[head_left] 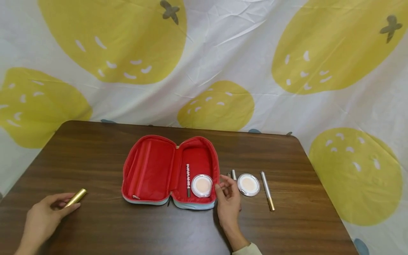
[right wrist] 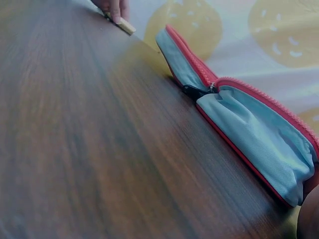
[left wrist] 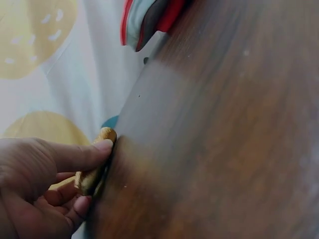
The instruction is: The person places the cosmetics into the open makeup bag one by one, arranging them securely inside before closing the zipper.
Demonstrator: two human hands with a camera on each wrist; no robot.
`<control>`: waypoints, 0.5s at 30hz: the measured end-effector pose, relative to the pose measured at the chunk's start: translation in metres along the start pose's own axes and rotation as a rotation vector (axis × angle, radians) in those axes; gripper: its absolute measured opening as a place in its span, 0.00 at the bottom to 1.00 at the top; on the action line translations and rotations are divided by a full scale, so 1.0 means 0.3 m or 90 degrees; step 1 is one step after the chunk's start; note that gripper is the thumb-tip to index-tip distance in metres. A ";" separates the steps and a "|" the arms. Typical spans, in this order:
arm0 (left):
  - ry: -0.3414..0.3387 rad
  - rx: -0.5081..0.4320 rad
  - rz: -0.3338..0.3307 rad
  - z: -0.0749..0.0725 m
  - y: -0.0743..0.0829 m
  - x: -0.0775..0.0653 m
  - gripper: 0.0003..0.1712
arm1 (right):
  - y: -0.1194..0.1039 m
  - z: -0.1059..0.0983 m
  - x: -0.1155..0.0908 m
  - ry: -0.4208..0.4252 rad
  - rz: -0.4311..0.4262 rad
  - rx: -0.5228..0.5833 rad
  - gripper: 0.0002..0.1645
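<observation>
My left hand (head_left: 44, 217) holds a shiny gold cosmetic tube (head_left: 76, 197) between thumb and fingers, low over the left part of the table. The left wrist view shows the same tube (left wrist: 94, 167) pinched under the thumb. An unzipped makeup bag (head_left: 149, 173), red inside and pale blue outside, lies spread open in the middle. Its right half contains a round compact (head_left: 202, 186) and a slim patterned pen (head_left: 188, 180). At the bag's right rim, my right hand (head_left: 230, 203) grips the edge with thumb and fingertips. Its other fingers are partly hidden.
Right of the right hand lie a second compact (head_left: 248, 185) and a silver-and-gold pen (head_left: 267, 191). A silver tube (head_left: 233, 174) is partly covered by that hand. The brown wooden table (head_left: 127, 230) meets a fruit-patterned curtain (head_left: 220, 53) at the back.
</observation>
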State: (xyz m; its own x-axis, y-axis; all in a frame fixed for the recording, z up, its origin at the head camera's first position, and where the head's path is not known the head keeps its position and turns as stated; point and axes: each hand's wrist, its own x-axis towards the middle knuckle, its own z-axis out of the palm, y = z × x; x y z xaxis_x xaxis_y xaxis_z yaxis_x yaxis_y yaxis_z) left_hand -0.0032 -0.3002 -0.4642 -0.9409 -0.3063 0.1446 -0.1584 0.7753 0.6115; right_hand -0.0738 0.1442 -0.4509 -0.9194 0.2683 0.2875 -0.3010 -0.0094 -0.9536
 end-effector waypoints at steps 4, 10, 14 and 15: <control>-0.004 -0.034 -0.037 0.009 -0.018 -0.003 0.27 | 0.001 -0.001 -0.001 -0.002 0.000 0.000 0.19; -0.003 -0.068 -0.038 0.017 -0.029 -0.003 0.27 | 0.003 -0.001 -0.002 0.000 -0.004 0.007 0.19; -0.001 -0.057 -0.039 0.014 -0.022 0.001 0.26 | 0.001 0.000 -0.001 -0.001 -0.010 0.000 0.19; 0.001 -0.057 -0.041 0.013 -0.020 0.002 0.26 | 0.000 0.000 -0.001 -0.001 -0.012 -0.002 0.19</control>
State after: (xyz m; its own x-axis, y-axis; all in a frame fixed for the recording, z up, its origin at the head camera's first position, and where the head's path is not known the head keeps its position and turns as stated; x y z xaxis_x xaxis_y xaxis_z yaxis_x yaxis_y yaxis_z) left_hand -0.0040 -0.3030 -0.4708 -0.9294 -0.3543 0.1037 -0.1910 0.7019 0.6862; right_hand -0.0737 0.1442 -0.4510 -0.9141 0.2671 0.3050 -0.3168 -0.0013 -0.9485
